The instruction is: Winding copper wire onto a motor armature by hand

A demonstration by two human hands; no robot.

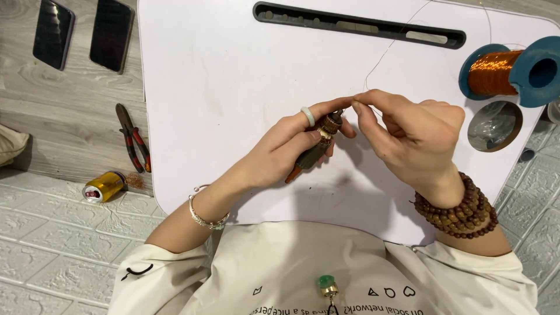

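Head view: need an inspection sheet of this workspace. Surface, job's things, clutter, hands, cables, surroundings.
Surface: white lap desk with a dark slot along its far edge and a round cup hole at right.
Job's things: small brown beaded pendant; thin wire running up from the fingers; spool of copper wire at right.
Clutter: red-handled pliers, a small gold spool and two dark phones lie left of the desk.
Hands: left hand holds the pendant; right hand pinches the wire at its top.
Cables: nothing seen.
Surroundings: wood-grain floor, pale brick-pattern mat.
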